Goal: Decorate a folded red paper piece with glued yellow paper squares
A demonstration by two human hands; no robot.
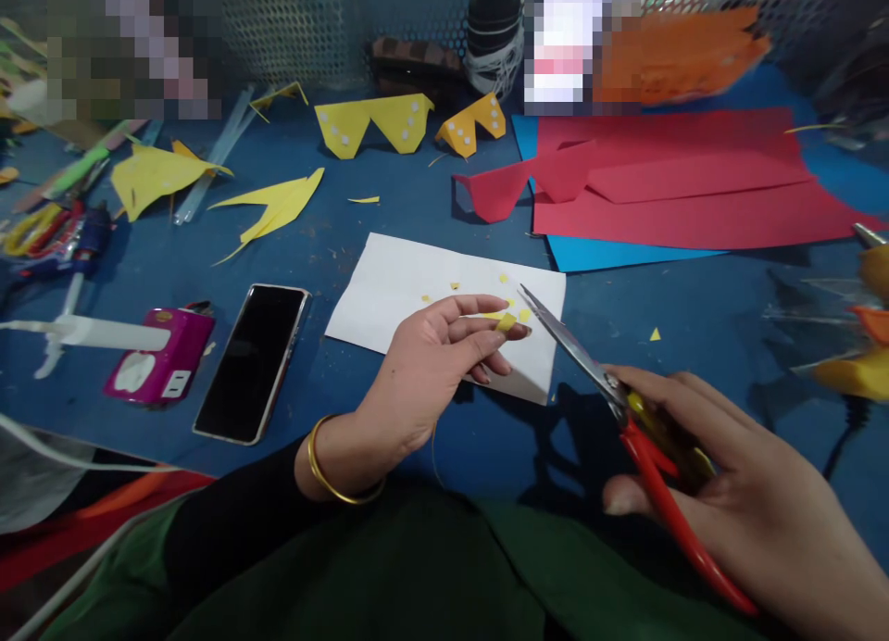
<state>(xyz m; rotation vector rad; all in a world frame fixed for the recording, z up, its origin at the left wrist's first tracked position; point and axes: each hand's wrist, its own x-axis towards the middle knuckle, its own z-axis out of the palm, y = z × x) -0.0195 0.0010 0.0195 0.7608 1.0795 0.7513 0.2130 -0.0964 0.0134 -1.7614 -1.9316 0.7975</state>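
Note:
My left hand [444,354] pinches a small yellow paper piece [507,323] between thumb and fingers, over a white sheet [389,280]. Several small yellow bits lie on that sheet, one a yellow scrap [504,278] near its upper right. My right hand [729,474] holds scissors [576,352] with red handles. Their blades look closed and point up and left, with the tips above the sheet, just right of my left fingertips. A small yellow triangle [655,334] rests on the blue table, right of the sheet.
A black phone [254,363] and a magenta box [159,356] lie left. Behind are yellow paper glasses [375,125], orange ones [473,127] and red ones [496,189]. Red sheets [667,219] overlap blue paper at right. A glue gun [87,243] is far left.

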